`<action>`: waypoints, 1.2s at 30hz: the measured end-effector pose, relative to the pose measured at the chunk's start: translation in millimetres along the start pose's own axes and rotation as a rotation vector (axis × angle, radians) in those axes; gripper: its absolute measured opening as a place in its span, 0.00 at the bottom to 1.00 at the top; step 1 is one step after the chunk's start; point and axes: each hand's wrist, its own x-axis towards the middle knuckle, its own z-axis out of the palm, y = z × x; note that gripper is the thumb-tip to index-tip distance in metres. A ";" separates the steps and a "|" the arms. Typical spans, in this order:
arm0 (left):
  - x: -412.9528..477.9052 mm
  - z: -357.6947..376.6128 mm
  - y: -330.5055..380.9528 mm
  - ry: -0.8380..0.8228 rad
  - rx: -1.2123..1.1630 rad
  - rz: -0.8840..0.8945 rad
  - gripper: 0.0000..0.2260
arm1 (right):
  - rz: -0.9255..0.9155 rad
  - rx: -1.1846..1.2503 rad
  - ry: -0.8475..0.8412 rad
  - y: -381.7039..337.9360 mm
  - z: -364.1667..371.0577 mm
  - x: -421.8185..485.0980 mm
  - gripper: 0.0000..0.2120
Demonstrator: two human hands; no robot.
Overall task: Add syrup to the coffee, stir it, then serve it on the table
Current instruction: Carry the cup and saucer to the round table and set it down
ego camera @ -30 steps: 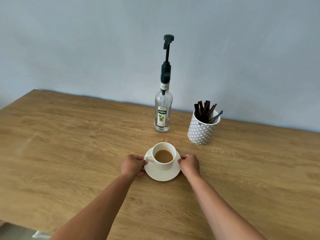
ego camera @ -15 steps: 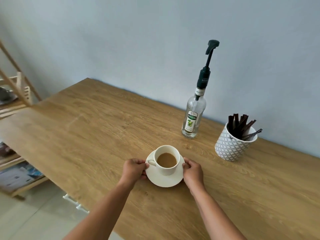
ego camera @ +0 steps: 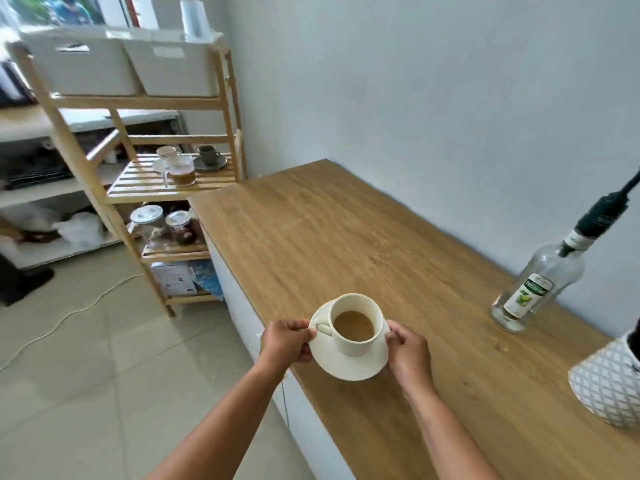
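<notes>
A white cup (ego camera: 356,345) of milky coffee stands on a white saucer (ego camera: 349,367). My left hand (ego camera: 285,341) grips the saucer's left rim and my right hand (ego camera: 408,353) grips its right rim. The saucer is lifted off the wooden counter (ego camera: 346,237) and hangs over the counter's front edge, slightly tilted. The clear syrup bottle (ego camera: 536,289) with a dark pump stands at the right, near the wall.
A white patterned cup (ego camera: 606,386) of stirrers sits at the far right edge. A wooden shelf rack (ego camera: 145,188) at the left holds cups, a glass jug, jars and white bins. A cable lies on the tiled floor (ego camera: 86,375).
Both hands have lifted the saucer with the cup off the counter and brought it toward the front edge. My view has turned left, bringing the shelf rack and floor into sight.
</notes>
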 end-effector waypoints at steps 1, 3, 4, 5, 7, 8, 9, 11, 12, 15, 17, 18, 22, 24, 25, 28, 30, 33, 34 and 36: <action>-2.3 -16.6 -1.9 0.026 -0.013 0.002 0.06 | -0.021 -0.007 -0.033 -7.2 12.6 -3.2 0.15; -7.5 -51.7 -5.4 0.073 -0.046 0.012 0.04 | -0.058 -0.028 -0.091 -22.5 41.6 -10.1 0.15; -9.8 -66.2 -7.1 0.094 -0.057 0.011 0.04 | -0.073 -0.038 -0.114 -29.5 54.3 -13.5 0.15; -13.1 -85.8 -9.6 0.116 -0.071 0.008 0.05 | -0.084 -0.045 -0.140 -38.2 70.9 -19.3 0.15; -21.5 -124.2 -14.8 0.148 -0.101 0.003 0.06 | -0.106 -0.054 -0.184 -53.6 104.3 -32.5 0.14; -27.2 -144.6 -16.4 0.167 -0.112 0.006 0.06 | -0.125 -0.061 -0.204 -60.9 121.6 -41.0 0.14; -31.4 -162.0 -18.7 0.187 -0.121 0.003 0.06 | -0.144 -0.068 -0.228 -67.4 136.3 -49.1 0.14; -39.0 -198.8 -26.0 0.234 -0.141 0.003 0.06 | -0.164 -0.058 -0.286 -81.6 165.6 -65.8 0.14; -46.7 -223.2 -31.0 0.265 -0.155 0.005 0.06 | -0.179 -0.059 -0.316 -89.3 187.1 -76.8 0.14; -61.0 -265.4 -39.5 0.313 -0.191 0.006 0.07 | -0.204 -0.050 -0.350 -106.4 225.9 -97.4 0.12; -78.3 -311.9 -50.7 0.357 -0.223 0.025 0.07 | -0.205 -0.035 -0.418 -118.2 268.1 -121.4 0.12; -86.9 -333.9 -56.0 0.382 -0.237 0.031 0.08 | -0.203 -0.022 -0.456 -123.7 287.8 -133.5 0.12; -117.1 -408.7 -82.7 0.487 -0.295 0.033 0.08 | -0.222 0.035 -0.588 -145.0 357.1 -181.2 0.11; -132.7 -441.2 -95.1 0.540 -0.320 0.034 0.08 | -0.234 0.048 -0.652 -156.8 386.9 -205.9 0.11; -141.2 -458.6 -102.6 0.571 -0.333 0.032 0.08 | -0.237 0.052 -0.696 -163.0 401.7 -220.0 0.11; -168.2 -503.9 -122.8 0.670 -0.375 0.025 0.08 | -0.231 0.067 -0.814 -179.7 443.6 -260.3 0.14; -184.7 -528.6 -134.6 0.734 -0.402 0.012 0.08 | -0.223 0.060 -0.867 -188.3 468.2 -282.7 0.14; -209.6 -564.2 -152.1 0.832 -0.449 0.002 0.07 | -0.222 0.035 -0.956 -198.3 508.8 -314.3 0.14; -216.2 -574.0 -156.8 0.858 -0.464 -0.004 0.07 | -0.231 0.026 -0.981 -201.2 520.3 -323.0 0.15; -231.3 -595.5 -168.2 0.922 -0.489 -0.014 0.08 | -0.267 0.007 -1.049 -206.8 547.4 -344.5 0.15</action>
